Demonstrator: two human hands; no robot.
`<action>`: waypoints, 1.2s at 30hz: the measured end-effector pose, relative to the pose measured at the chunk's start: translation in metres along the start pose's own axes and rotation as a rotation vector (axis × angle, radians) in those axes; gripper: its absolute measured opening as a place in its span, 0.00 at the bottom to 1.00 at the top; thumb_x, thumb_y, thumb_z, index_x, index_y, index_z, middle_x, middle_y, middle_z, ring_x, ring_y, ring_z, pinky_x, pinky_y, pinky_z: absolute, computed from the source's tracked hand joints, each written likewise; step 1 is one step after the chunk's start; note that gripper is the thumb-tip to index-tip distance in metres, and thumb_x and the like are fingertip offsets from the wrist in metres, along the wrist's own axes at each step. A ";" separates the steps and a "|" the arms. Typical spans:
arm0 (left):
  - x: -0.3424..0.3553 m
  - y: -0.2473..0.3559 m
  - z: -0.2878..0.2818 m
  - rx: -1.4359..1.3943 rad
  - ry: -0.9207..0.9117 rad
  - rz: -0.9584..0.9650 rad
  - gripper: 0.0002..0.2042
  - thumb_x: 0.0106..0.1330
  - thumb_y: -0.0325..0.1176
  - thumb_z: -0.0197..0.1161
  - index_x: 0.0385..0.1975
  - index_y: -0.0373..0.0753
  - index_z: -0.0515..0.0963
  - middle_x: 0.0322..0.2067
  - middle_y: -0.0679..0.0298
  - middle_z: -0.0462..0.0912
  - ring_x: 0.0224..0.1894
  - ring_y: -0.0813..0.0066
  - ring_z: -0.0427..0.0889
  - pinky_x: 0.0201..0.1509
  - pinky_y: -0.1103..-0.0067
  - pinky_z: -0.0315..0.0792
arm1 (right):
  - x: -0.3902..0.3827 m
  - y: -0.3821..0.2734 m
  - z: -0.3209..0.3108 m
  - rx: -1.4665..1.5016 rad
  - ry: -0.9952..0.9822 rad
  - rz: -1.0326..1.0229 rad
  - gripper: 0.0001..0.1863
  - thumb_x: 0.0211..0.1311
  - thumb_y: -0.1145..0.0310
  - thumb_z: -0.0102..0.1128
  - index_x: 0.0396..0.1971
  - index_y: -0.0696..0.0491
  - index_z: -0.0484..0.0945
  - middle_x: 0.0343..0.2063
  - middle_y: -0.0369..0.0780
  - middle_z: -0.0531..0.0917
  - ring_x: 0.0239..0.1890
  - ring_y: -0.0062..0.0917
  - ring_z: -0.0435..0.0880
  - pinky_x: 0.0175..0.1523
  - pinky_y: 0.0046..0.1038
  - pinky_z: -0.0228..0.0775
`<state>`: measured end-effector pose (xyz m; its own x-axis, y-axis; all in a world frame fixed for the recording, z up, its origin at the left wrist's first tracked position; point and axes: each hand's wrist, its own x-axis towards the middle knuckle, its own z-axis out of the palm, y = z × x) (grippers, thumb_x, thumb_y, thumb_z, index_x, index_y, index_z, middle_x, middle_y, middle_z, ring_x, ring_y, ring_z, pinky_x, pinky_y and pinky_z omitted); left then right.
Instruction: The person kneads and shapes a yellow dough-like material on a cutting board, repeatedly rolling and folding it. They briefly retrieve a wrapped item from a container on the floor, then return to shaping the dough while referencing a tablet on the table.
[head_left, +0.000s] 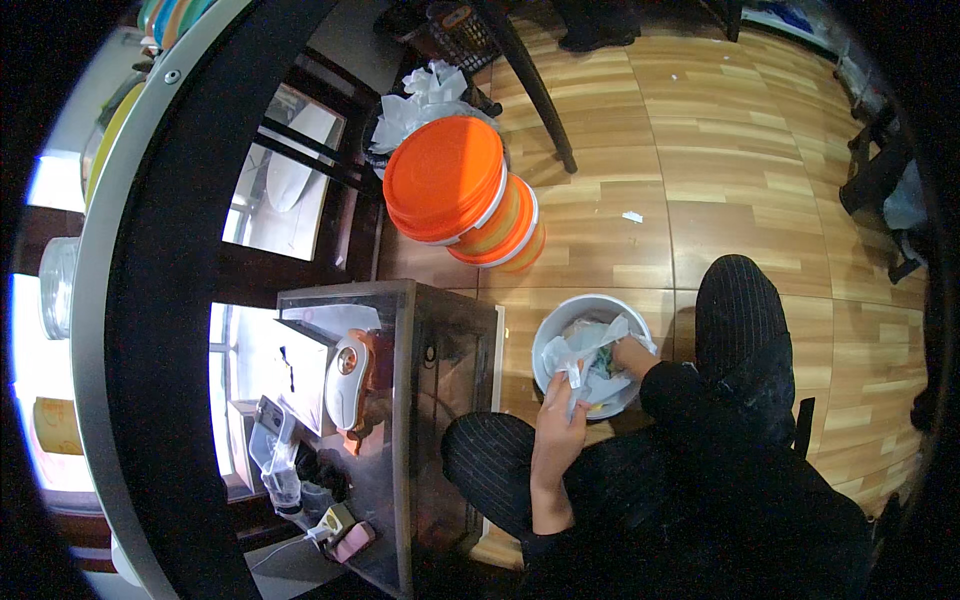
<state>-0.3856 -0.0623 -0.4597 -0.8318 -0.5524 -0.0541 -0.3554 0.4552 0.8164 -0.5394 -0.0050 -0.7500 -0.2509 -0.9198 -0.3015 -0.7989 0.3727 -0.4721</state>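
Observation:
A round white bin [540,350] stands on the floor between my knees. Inside it lies a crumpled, whitish plastic bag [600,384], with bits of green and yellow around it. My left hand [558,430] is at the bin's near left rim, its fingers closed on the bag's edge. Reaching in over the right side of the bin, my right hand [630,356] touches the plastic; its fingertips are hidden in the bag, so their grip does not show.
Orange-lidded buckets [445,180] are stacked beyond the bin, by a white plastic bag [432,95]. A dark cabinet [450,400] stands close on my left, with a white-and-orange device [347,385] on top. A dark table leg [535,90] slants down to the wood-patterned floor [740,230].

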 end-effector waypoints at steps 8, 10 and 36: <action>-0.002 -0.003 0.005 -0.257 0.025 -0.119 0.23 0.55 0.17 0.48 0.54 0.31 0.63 0.51 0.48 0.68 0.39 0.66 0.78 0.45 0.78 0.70 | -0.050 -0.012 -0.035 0.447 -0.079 0.149 0.16 0.40 0.63 0.63 0.30 0.55 0.79 0.27 0.47 0.80 0.31 0.39 0.79 0.38 0.34 0.71; -0.003 0.003 -0.003 -0.376 0.039 -0.195 0.24 0.54 0.16 0.47 0.54 0.30 0.63 0.48 0.50 0.71 0.37 0.69 0.78 0.44 0.79 0.69 | -0.051 -0.023 -0.056 0.558 -0.009 0.102 0.15 0.40 0.63 0.63 0.30 0.55 0.79 0.27 0.46 0.80 0.32 0.38 0.79 0.38 0.34 0.71; -0.021 0.021 -0.029 -0.195 -0.050 -0.058 0.33 0.49 0.09 0.47 0.59 0.38 0.60 0.57 0.55 0.60 0.41 0.75 0.78 0.36 0.85 0.69 | -0.061 -0.111 -0.120 0.413 0.048 0.026 0.25 0.44 0.73 0.56 0.48 0.50 0.72 0.44 0.45 0.76 0.48 0.35 0.74 0.51 0.33 0.66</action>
<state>-0.3629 -0.0612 -0.4245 -0.8340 -0.5365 -0.1287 -0.3182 0.2771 0.9066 -0.5009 -0.0050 -0.5797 -0.3013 -0.9104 -0.2835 -0.5079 0.4049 -0.7604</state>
